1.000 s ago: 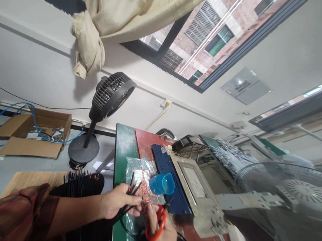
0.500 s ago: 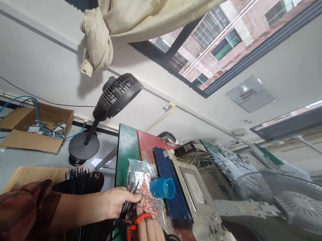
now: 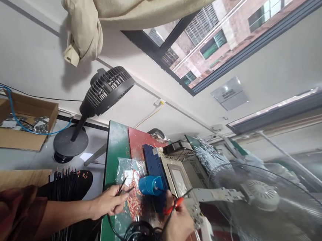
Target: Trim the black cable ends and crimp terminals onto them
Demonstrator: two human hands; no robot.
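Note:
My left hand (image 3: 110, 202) is closed around a few black cables (image 3: 121, 186), whose ends stick up past the fingers. On the right, my right hand (image 3: 179, 220) grips an orange-handled hand tool (image 3: 177, 204); its working end is too unclear to name the kind. A black cable runs along that hand, and I cannot tell if the fingers hold it. Between the hands lies a clear plastic bag (image 3: 122, 164) strewn with small red and yellow bits (image 3: 136, 204). A blue cup (image 3: 146, 185) lies tilted beside it. Nearer me is a heap of black cable (image 3: 140, 237).
Many cut black cables (image 3: 63, 190) lie across my lap, next to a wooden board (image 3: 14, 179). Behind the cup stand a blue slotted tray (image 3: 153, 160) and a beige machine (image 3: 177, 173). A caged fan (image 3: 258, 195) is at right, a black fan (image 3: 107, 90) at left.
My hands have moved apart: the right went rightward with the orange-handled tool, the left slightly left with cables. The cable heap now shows between them. The view has shifted right.

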